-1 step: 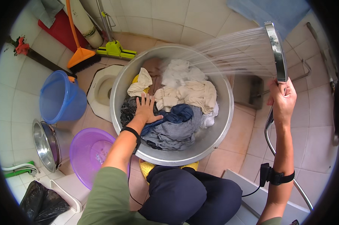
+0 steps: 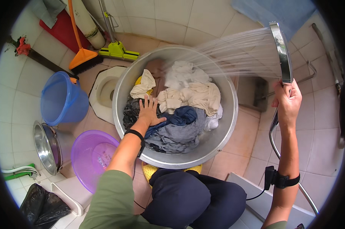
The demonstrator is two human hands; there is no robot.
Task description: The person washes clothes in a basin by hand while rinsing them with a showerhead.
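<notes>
While right hand (image 2: 287,100) grips shower head (image 2: 281,51), spraying laundry (image 2: 180,107) in steel basin (image 2: 222,129), left hand (image 2: 149,110) presses flat, fingers spread; wetting step, turning clothes likely next.

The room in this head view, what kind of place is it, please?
Most likely a tiled bathroom or wash area at home. The right hand holds a shower head spraying water into a metal basin of clothes, a squat toilet sits in the floor, and a blue bucket stands nearby.
</notes>
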